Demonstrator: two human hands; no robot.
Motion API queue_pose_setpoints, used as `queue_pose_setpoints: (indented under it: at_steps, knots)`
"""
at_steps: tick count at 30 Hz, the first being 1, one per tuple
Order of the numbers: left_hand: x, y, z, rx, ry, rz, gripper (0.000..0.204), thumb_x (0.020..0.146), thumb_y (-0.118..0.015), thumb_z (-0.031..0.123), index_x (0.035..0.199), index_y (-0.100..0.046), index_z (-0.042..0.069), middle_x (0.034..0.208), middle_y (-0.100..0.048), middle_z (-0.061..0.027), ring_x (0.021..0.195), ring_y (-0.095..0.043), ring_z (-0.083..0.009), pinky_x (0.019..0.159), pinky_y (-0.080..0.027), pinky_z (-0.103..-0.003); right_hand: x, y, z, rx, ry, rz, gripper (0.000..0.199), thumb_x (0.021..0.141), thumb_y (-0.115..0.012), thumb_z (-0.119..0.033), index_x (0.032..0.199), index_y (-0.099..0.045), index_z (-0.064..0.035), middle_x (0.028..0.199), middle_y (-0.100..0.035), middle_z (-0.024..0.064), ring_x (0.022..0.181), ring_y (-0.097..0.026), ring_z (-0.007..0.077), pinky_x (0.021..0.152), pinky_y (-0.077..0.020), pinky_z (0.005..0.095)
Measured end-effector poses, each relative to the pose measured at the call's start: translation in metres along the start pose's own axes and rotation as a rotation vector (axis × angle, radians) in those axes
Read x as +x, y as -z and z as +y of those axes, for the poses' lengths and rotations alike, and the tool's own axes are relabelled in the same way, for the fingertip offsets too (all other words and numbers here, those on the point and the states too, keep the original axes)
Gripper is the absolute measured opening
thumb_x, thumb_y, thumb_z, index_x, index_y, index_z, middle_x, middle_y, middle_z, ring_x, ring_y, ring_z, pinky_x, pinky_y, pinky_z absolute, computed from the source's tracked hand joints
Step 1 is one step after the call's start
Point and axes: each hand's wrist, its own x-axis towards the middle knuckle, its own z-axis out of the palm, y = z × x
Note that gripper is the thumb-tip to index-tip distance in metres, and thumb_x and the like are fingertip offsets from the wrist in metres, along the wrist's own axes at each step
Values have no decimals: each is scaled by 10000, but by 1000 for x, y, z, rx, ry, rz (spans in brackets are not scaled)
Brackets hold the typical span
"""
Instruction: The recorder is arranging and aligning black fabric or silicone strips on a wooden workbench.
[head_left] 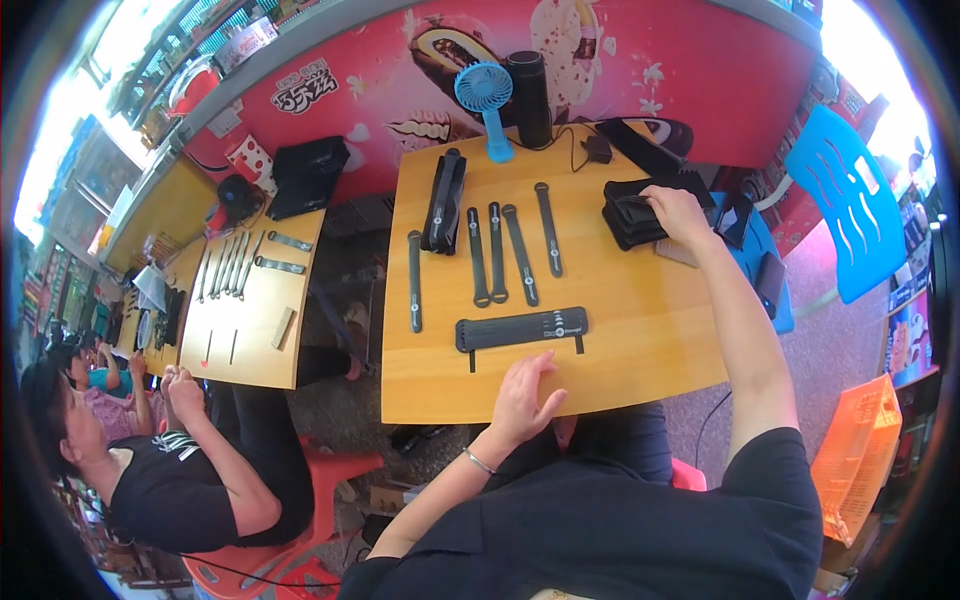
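Note:
My right hand [680, 215] reaches to the right side of the wooden table [640, 330], its fingers closed on the top of a pile of black flat pieces [625, 220]. How many pieces it grips does not show. My left hand [527, 400] hovers open by the near table edge, fingers apart. Just beyond it lies a wide black band [522, 328] with pale printing and slots at one end, between two short dark marks. Several narrow black straps [478, 255] with rounded ends lie lengthwise across the middle. A thicker black bundle [443, 203] is farther back.
At the back stand a blue fan [488, 110] and a black cylinder [530, 100], with a cable and dark plug [597, 149]. A blue chair [850, 200] and orange crate [855, 455] are at right. Leftward, another person sits at a second table [255, 330] holding similar straps.

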Motion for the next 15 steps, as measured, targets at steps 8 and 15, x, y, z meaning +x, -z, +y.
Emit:
queue_pose_setpoints:
  at_steps: [8, 15]
  knots:
    - [1, 1, 0, -4, -14, -5, 489, 810, -634, 214, 1209, -472, -16, 980, -585, -142, 968, -553, -329, 904, -414, -407, -2, -1, 2, 32, 13, 27, 182, 867, -519, -181, 966, -648, -99, 884, -658, 159, 834, -628, 348, 739, -497, 442]
    - [0, 1, -1, -4, -5, -14, 474, 817, -626, 230, 1196, -482, -14, 973, -586, -143, 964, -554, -325, 899, -414, -406, -3, 0, 0, 63, 7, 36, 172, 865, -527, -185, 954, -653, -108, 868, -658, 151, 816, -625, 352, 734, -497, 441]
